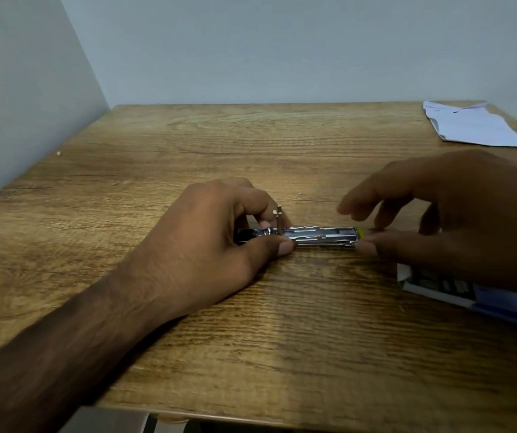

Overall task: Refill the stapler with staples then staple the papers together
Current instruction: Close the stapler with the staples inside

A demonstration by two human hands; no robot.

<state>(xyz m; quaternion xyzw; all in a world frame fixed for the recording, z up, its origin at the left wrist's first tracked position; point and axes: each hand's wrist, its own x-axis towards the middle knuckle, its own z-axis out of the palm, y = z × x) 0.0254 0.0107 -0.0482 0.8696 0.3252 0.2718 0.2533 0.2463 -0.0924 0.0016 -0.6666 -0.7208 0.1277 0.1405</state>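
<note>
A small metal stapler lies lengthwise across the middle of the wooden table, its shiny staple channel facing up. My left hand pinches its left end between thumb and fingers, and a small metal pusher piece stands up beside the fingertips. My right hand touches the stapler's right end, where a yellow tip shows, with thumb and a fingertip; the other fingers are spread. The folded white papers lie at the far right corner.
A blue and white staple box lies under my right hand at the right edge. A loose staple rests behind the stapler. Grey walls close off the left and back.
</note>
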